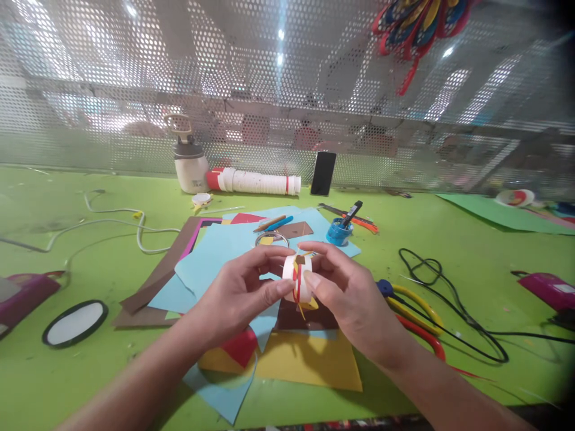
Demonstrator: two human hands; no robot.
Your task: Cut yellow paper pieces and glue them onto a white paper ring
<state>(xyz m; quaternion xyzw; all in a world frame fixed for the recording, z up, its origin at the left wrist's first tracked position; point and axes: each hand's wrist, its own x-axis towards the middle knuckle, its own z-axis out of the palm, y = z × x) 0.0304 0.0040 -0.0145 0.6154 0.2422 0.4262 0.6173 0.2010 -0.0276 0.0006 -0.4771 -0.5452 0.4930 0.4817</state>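
Observation:
A small white cylinder [291,267] with red and yellow strips around its middle and a brown patch on top is held above the table. My left hand [251,284] grips its left side between thumb and fingers. From the right, my right hand [345,284] closes on it, the thumb pressed near the red strip. A yellow end hangs below the cylinder. Beneath the hands lie light blue paper sheets [211,257], a brown piece [291,317], a yellow sheet [314,362] and a red piece [242,347]. The fingertips behind the cylinder are partly hidden.
Behind the hands are a blue jar [338,232] holding a black pen-like item, pencils [278,223], and a phone [323,173]. A spray bottle [191,167] stands at the back. At right lie a yellow-and-red-handled tool [420,308] and black cable [471,323]; a white cord [141,230] is left.

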